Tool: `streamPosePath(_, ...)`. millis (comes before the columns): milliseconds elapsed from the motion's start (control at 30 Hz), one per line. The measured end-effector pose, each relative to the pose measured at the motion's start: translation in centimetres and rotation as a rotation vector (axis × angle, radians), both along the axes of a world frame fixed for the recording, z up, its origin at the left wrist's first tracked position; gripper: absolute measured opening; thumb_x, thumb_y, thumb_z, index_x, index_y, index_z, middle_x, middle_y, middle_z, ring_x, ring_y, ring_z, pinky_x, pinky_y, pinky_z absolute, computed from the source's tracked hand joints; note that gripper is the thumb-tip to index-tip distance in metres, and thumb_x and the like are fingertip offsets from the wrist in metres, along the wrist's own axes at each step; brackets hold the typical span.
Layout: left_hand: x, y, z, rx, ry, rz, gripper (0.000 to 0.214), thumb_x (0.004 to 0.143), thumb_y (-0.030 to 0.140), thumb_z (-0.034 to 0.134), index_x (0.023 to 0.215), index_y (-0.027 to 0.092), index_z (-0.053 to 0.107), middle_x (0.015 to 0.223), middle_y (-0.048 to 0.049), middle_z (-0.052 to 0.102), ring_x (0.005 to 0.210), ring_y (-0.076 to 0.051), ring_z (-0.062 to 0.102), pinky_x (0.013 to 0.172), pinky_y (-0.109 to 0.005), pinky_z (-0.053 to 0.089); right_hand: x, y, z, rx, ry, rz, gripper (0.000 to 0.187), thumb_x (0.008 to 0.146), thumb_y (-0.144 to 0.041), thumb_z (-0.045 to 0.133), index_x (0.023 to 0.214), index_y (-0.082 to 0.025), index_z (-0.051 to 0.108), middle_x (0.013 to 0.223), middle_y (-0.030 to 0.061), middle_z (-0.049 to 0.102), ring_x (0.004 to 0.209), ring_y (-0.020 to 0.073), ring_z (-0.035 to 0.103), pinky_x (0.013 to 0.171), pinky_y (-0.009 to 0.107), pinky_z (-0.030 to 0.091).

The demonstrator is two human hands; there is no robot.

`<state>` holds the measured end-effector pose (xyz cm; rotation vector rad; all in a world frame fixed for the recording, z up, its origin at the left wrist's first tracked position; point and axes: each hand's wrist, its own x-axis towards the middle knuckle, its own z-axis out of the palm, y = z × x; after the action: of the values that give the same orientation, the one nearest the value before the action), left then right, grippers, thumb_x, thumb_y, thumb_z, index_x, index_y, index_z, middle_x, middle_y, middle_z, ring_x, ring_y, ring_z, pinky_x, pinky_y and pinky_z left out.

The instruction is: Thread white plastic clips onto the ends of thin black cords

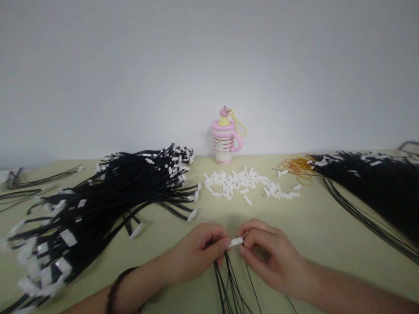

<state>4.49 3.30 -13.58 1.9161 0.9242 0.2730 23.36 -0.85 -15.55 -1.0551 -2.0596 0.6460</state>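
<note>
Between my two hands is a small white connector housing (236,241), tilted slightly up to the right. My left hand (209,246) is closed, thumb and forefinger pinching the housing's left end. Several thin black wires (231,279) hang down from beneath those fingers towards the front edge. My right hand (266,253) is closed too, its fingertips pinching a single black wire (250,279) at the housing's right end. The tip of that wire is hidden by the fingers, so I cannot tell how far it sits in the housing.
Loose white housings (235,181) lie heaped ahead of my hands. On the left is a large bundle of black cables (121,187) with white connectors; more black wires (369,187) lie right, beside yellow rubber bands (297,168). A pink-and-white toy cup (224,141) stands against the wall.
</note>
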Motion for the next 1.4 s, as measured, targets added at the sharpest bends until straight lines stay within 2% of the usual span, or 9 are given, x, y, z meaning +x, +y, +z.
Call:
streamPosePath(133,-0.1,0.1,-0.2,-0.004,-0.01,0.022,0.035,0.084,0.039,0.032,0.067,0.014,0.048,0.055,0.0041,0.044,0.05,-0.006,0.034,0.048,-0.017,0.026,0.2,0.2,0.3,0.03,0.069,0.015,0.008,0.072,-0.008,0.045,0.066,-0.013,0.046,0.088,0.0044,0.052,0.082,0.0075,0.051,0.073,0.018,0.041)
streamPosePath(267,0.1,-0.1,-0.1,-0.006,-0.018,0.009,0.032,0.084,0.036,0.033,0.067,0.014,0.048,0.056,0.0041,0.043,0.052,-0.006,0.035,0.05,-0.016,0.027,0.2,-0.2,0.2,0.004,0.038,0.093,0.011,0.069,-0.003,0.043,0.07,-0.014,0.044,0.088,0.0033,0.052,0.08,0.007,0.05,0.07,0.017,0.04)
streamPosePath(633,0.2,-0.4,-0.2,0.025,-0.018,0.008,0.031,0.084,0.035,0.032,0.067,0.014,0.048,0.056,0.0037,0.044,0.053,-0.006,0.037,0.051,-0.017,0.028,0.0,-0.4,0.2,-0.056,0.005,0.08,0.008,0.078,-0.008,0.038,0.077,-0.015,0.043,0.084,0.0027,0.048,0.078,0.0064,0.046,0.068,0.017,0.039)
streamPosePath(767,0.3,-0.6,-0.3,0.045,-0.016,0.088,0.034,0.083,0.037,0.034,0.064,0.013,0.05,0.053,0.0039,0.042,0.051,-0.006,0.036,0.048,-0.018,0.026,0.0,-0.2,0.1,-0.018,-0.008,0.065,0.008,0.075,-0.007,0.041,0.073,-0.014,0.042,0.087,0.0035,0.048,0.078,0.0068,0.047,0.067,0.017,0.039)
streamPosePath(967,0.6,-0.7,-0.5,0.031,-0.067,0.192,0.035,0.082,0.04,0.036,0.066,0.013,0.052,0.054,0.0034,0.046,0.05,-0.006,0.038,0.049,-0.018,0.028,0.2,0.1,0.0,0.05,0.01,-0.007,0.008,0.072,-0.007,0.044,0.07,-0.014,0.047,0.105,0.008,0.044,0.109,0.0139,0.04,0.086,0.023,0.038)
streamPosePath(1133,0.7,-0.5,-0.7,0.042,-0.075,0.255,0.036,0.081,0.041,0.037,0.063,0.013,0.05,0.052,0.0034,0.044,0.049,-0.006,0.036,0.047,-0.018,0.028,0.2,0.0,0.1,0.022,0.065,0.017,0.007,0.07,-0.007,0.046,0.067,-0.013,0.048,0.103,0.0077,0.042,0.106,0.0131,0.041,0.085,0.022,0.038)
streamPosePath(1233,0.4,0.1,-0.8,0.038,-0.106,0.363,0.037,0.081,0.043,0.036,0.066,0.013,0.05,0.053,0.0038,0.042,0.048,-0.006,0.037,0.046,-0.018,0.028,0.3,0.4,0.0,-0.074,0.097,0.017,0.006,0.072,-0.014,0.051,0.067,-0.012,0.053,0.087,0.0049,0.042,0.077,0.0067,0.046,0.064,0.016,0.039)
streamPosePath(1300,0.0,0.7,-0.5,0.02,-0.146,0.397,0.036,0.081,0.044,0.037,0.069,0.013,0.05,0.054,0.0041,0.041,0.047,-0.006,0.037,0.045,-0.018,0.029,0.7,0.9,0.0,-0.231,0.111,0.064,0.011,0.073,-0.022,0.054,0.074,-0.012,0.058,0.066,-0.0012,0.036,0.055,0.0022,0.035,0.049,0.014,0.029)
streamPosePath(1400,-0.7,1.4,0.9,0.002,-0.219,0.374,0.033,0.081,0.043,0.04,0.069,0.013,0.049,0.055,0.0043,0.04,0.047,-0.005,0.036,0.044,-0.017,0.028,1.4,1.6,0.3,-0.505,0.155,0.207,0.024,0.074,-0.031,0.055,0.087,-0.011,0.058,0.052,-0.0067,0.026,0.045,0.0002,0.023,0.043,0.013,0.02)
